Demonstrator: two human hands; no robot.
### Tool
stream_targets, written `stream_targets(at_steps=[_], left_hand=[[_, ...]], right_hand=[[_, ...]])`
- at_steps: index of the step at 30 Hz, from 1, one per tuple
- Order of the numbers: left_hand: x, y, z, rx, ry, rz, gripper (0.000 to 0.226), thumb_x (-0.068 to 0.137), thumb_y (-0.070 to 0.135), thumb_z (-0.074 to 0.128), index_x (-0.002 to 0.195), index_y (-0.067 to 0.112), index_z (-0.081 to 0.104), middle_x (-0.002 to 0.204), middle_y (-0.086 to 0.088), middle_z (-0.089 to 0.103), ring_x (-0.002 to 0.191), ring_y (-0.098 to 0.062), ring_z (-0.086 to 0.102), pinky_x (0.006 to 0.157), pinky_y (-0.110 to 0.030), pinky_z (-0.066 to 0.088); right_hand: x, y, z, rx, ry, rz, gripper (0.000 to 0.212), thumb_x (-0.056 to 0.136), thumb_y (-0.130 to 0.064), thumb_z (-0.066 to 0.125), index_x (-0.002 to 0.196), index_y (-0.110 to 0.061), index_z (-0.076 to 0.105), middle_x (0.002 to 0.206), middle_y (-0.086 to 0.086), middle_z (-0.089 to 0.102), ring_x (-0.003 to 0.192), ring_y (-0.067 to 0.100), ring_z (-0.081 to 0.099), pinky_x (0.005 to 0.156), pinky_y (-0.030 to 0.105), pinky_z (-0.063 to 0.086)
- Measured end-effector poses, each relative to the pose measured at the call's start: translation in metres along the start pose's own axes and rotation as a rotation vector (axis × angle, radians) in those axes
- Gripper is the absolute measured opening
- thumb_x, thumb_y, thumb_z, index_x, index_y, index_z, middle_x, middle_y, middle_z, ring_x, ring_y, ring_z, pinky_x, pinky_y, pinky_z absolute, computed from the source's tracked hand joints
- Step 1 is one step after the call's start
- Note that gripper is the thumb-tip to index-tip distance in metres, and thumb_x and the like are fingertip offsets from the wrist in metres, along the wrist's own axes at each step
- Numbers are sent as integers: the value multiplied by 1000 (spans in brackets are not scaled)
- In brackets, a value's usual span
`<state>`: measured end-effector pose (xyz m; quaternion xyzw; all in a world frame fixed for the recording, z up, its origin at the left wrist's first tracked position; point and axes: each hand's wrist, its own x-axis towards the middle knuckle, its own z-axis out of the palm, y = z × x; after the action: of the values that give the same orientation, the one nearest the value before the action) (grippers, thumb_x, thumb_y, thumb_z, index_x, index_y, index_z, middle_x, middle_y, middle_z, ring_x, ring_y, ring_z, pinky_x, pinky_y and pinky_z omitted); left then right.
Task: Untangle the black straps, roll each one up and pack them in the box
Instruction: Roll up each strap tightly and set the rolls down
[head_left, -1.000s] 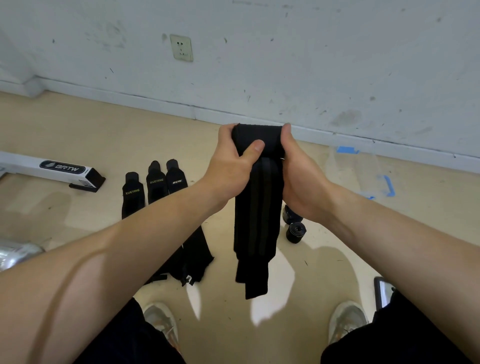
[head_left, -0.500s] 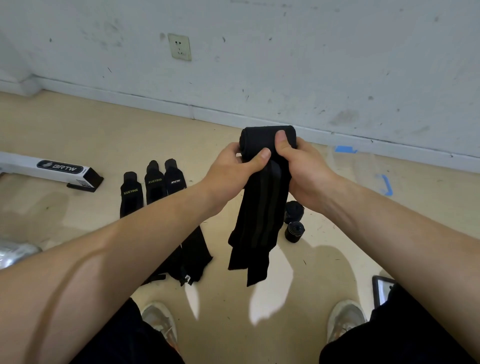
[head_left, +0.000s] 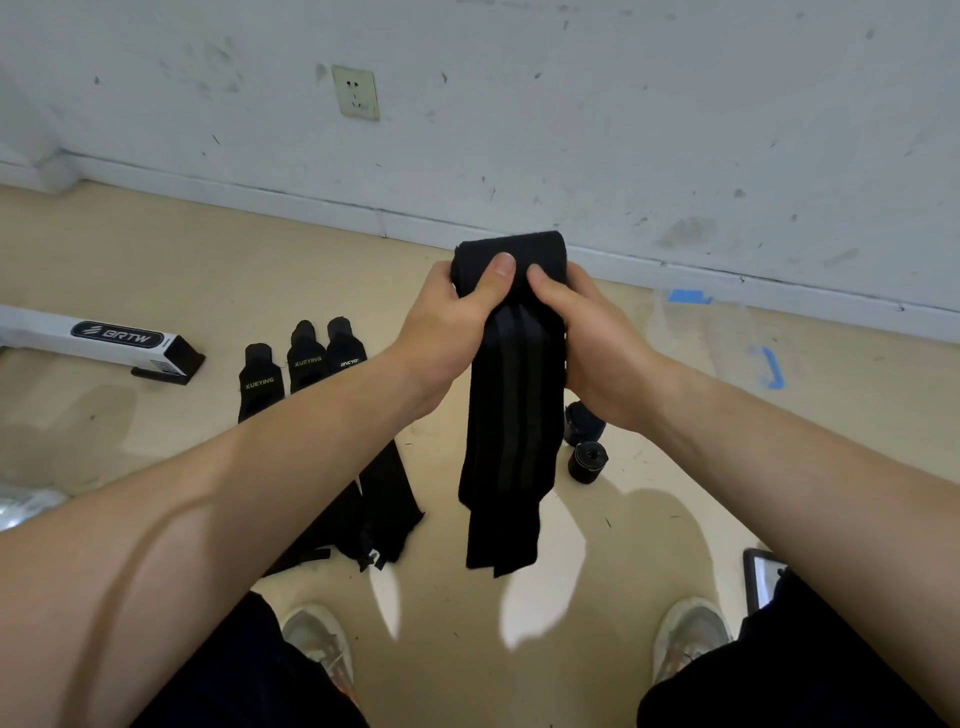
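Both hands hold one wide black strap (head_left: 511, 415) with grey stripes in mid-air. Its top is wound into a thick roll between my left hand (head_left: 447, 322) and my right hand (head_left: 587, 338), thumbs pressed on the roll. The loose tail hangs down to about knee height. On the floor to the left lie three more black straps (head_left: 306, 364) side by side, lettered ends toward the wall, their lower parts hidden by my left forearm. Two small rolled black straps (head_left: 587, 447) stand on the floor right of the hanging tail. The white box (head_left: 104, 340) marked BRTW lies at far left.
A white wall with a socket (head_left: 356, 93) runs across the back. Blue tape marks (head_left: 769, 366) are on the beige floor at right. A tablet or phone edge (head_left: 761, 577) shows by my right leg. My two shoes (head_left: 317, 644) are at the bottom. A silvery bag (head_left: 21, 504) lies at left.
The roll at the top has grown thicker and the hanging tail shorter. My thumbs have shifted round onto the front of the roll.
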<state>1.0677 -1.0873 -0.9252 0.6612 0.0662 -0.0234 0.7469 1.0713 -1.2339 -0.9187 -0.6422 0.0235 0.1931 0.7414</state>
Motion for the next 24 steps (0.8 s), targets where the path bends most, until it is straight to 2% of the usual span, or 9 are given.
stream_targets(at_steps=[2, 6, 11, 15, 17, 19, 22, 24], left_hand=[[2, 1, -2, -7, 22, 14, 65, 86, 47, 71, 132, 6, 52, 127, -14, 69, 114, -26, 71, 102, -47, 56], [0, -2, -4, 99, 24, 78, 33, 102, 28, 64, 126, 15, 48, 123, -7, 67, 112, -19, 69, 96, -34, 56], [-5, 0, -2, 250, -13, 193, 42, 99, 15, 68, 135, 17, 47, 113, 2, 64, 105, -9, 66, 100, -36, 57], [-7, -2, 0, 283, -17, 223, 44, 92, 10, 75, 127, 23, 52, 109, 1, 63, 108, -18, 65, 94, -42, 60], [-7, -2, -1, 276, -14, 195, 45, 91, 10, 76, 128, 23, 53, 111, -2, 64, 107, -17, 65, 91, -39, 61], [-7, -5, -2, 221, -33, 96, 50, 91, 14, 78, 132, 18, 50, 114, -8, 69, 104, -16, 69, 93, -39, 61], [-7, -5, 1, 77, -74, -97, 64, 82, 32, 83, 134, 10, 53, 117, -14, 73, 104, -25, 75, 97, -44, 59], [-6, -1, 2, 14, -134, -140, 65, 82, 44, 78, 132, 5, 60, 120, -16, 74, 106, -26, 75, 96, -42, 59]], right_hand=[[-1, 5, 3, -28, -47, 28, 44, 102, -48, 52, 134, -19, 59, 123, 2, 72, 112, 20, 71, 100, 43, 54], [-5, 7, 6, 69, -133, 49, 49, 107, -51, 36, 130, -19, 65, 127, 3, 71, 120, 19, 67, 109, 41, 47], [-1, 4, 3, 138, -109, 89, 68, 99, -70, 35, 132, -18, 66, 127, 7, 71, 119, 25, 68, 110, 46, 46], [2, 5, 1, 92, -11, 87, 69, 96, -69, 42, 130, -14, 66, 121, 10, 74, 111, 27, 71, 104, 48, 52], [2, 4, -1, 73, 24, 63, 64, 98, -65, 44, 130, -13, 65, 118, 10, 75, 107, 27, 73, 99, 46, 55], [2, 3, -3, 63, 43, 41, 56, 101, -58, 45, 129, -13, 64, 114, 9, 76, 104, 26, 74, 93, 43, 58], [1, 0, -4, 58, 47, 10, 45, 104, -48, 46, 126, -12, 64, 110, 7, 77, 101, 23, 75, 88, 38, 60], [1, -1, -3, 42, 45, -10, 41, 106, -42, 47, 127, -12, 63, 114, 7, 76, 103, 23, 74, 91, 39, 59]])
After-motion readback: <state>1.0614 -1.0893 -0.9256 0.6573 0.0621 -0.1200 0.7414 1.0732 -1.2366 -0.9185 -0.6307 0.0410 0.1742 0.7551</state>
